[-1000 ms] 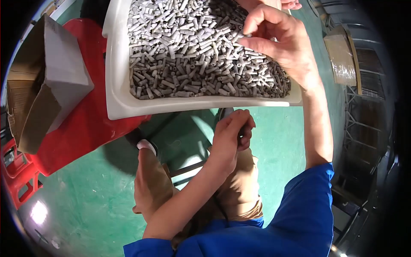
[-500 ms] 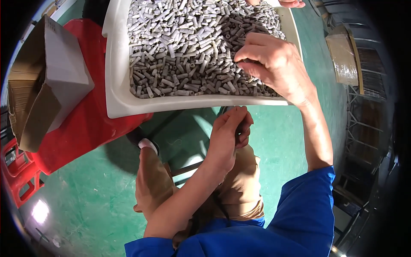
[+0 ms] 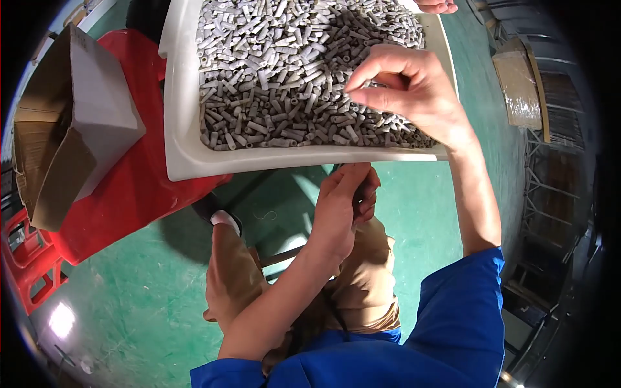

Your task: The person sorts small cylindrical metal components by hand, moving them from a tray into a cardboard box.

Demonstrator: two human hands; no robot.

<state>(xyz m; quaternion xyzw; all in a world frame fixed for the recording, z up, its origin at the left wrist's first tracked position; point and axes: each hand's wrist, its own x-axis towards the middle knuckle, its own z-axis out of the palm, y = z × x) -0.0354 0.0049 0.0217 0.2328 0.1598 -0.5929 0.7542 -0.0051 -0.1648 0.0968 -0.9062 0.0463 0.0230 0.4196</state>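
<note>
A shallow white tray [image 3: 180, 123] holds a heap of small grey hollow tubes [image 3: 259, 74]. Over its right side hovers my right hand [image 3: 424, 94], thumb and index finger brought together above the tubes. Anything pinched at those fingertips is too small or blurred to make out. My left hand [image 3: 339, 210] stays low, just below the tray's near edge and above my knee. Its fingers are curled closed, and whatever they may hold is hidden inside them.
A red plastic stool [image 3: 129, 194] stands left of the tray, with an opened cardboard box [image 3: 103, 110] on it. Another person's hand [image 3: 436, 6] rests by the tray's far right corner. Farther right is a wrapped carton [image 3: 516, 84] near metal racks.
My right hand has lifted slightly, and its curled fingers have opened into a wider loop. The other person's hands have partly withdrawn from the far side. My left hand stays nearly still.
</note>
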